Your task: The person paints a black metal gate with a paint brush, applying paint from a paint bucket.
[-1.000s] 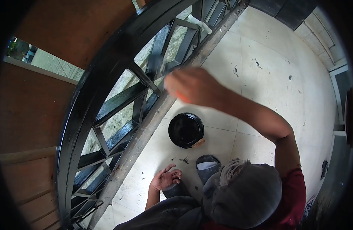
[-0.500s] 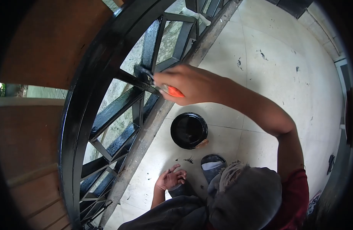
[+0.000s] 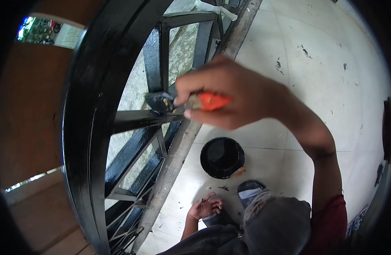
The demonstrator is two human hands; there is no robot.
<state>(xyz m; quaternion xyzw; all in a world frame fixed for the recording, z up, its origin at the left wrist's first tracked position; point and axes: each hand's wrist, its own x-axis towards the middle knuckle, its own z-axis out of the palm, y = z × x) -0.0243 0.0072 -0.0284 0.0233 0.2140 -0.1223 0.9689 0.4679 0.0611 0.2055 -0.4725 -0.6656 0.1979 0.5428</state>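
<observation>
My right hand (image 3: 236, 97) grips a paintbrush (image 3: 159, 102) by its handle, which is orange at the end. The dark, paint-covered bristles lie at a crossbar (image 3: 138, 120) of a black metal grille, close to where slanted bars meet it. Lower down, my left hand (image 3: 207, 207) is held low over the floor, holding nothing, its fingers loosely bent and apart. Between the hands, a round black container (image 3: 202, 163) of glossy black paint stands on the floor.
A wide black curved frame (image 3: 83, 140) borders the grille, with brown boards (image 3: 34, 93) on its far side. Pale floor tiles (image 3: 310, 102) carry dark paint marks. A concrete edge (image 3: 174, 157) runs along the grille. My foot (image 3: 250, 189) is near the container.
My right hand and the brush have shifted slightly right and down in view, the bristles now along the crossbar. The whole view has shifted too. My left hand stays low and open.
</observation>
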